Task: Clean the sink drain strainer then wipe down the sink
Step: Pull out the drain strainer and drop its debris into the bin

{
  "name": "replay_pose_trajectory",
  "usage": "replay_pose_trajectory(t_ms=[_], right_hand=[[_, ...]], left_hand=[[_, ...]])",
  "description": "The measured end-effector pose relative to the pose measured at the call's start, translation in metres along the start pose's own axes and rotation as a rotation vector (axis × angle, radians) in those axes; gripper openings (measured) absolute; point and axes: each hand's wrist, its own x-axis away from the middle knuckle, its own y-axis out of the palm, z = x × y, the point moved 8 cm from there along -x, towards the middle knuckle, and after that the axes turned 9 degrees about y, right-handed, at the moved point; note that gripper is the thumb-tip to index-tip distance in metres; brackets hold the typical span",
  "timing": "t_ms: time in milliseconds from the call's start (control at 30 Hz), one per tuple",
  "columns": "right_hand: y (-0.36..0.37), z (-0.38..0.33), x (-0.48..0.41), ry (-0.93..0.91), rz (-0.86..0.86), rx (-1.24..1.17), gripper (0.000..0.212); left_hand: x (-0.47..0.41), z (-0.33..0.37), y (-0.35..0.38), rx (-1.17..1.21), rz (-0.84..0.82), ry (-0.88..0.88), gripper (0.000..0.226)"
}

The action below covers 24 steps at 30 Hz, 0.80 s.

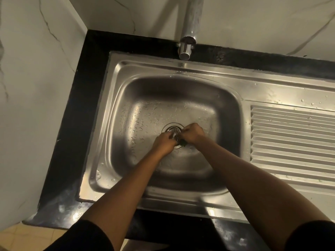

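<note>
Silver sink (181, 69), black counter (76, 124), white veined wall (36, 69).

Chrome tap (190, 24), veined marble wall (36, 87), black countertop (72, 124), perhaps wet
</note>
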Motion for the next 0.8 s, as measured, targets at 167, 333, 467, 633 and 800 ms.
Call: replay_pose_trajectory(t_ms=[167, 333, 467, 633, 800], right_hand=[[-0.003, -0.007, 0.007, -0.036, 0.028, 0.056, 0.009], [-0.023, -0.009, 0.021, -0.082, 0.081, -0.049, 0.013], [-0.038, -0.012, 0.034, -0.123, 0.105, -0.174, 0.022], [-0.052, -0.015, 0.059, -0.208, 0.028, -0.334, 0.014], [-0.075, -0.023, 0.088, -0.301, -0.042, -0.512, 0.008]], left_hand=[[0.008, -0.002, -0.021, 0.067, 0.11, -0.008, 0.049], [0.02, -0.006, -0.044, 0.055, 0.236, -0.004, 0.05], [0.031, -0.005, -0.054, 0.203, 0.276, 0.006, 0.037], [0.054, 0.022, -0.069, 0.424, 0.349, 0.095, 0.02], [0.072, 0.066, -0.088, 0.514, 0.431, 0.21, 0.019]])
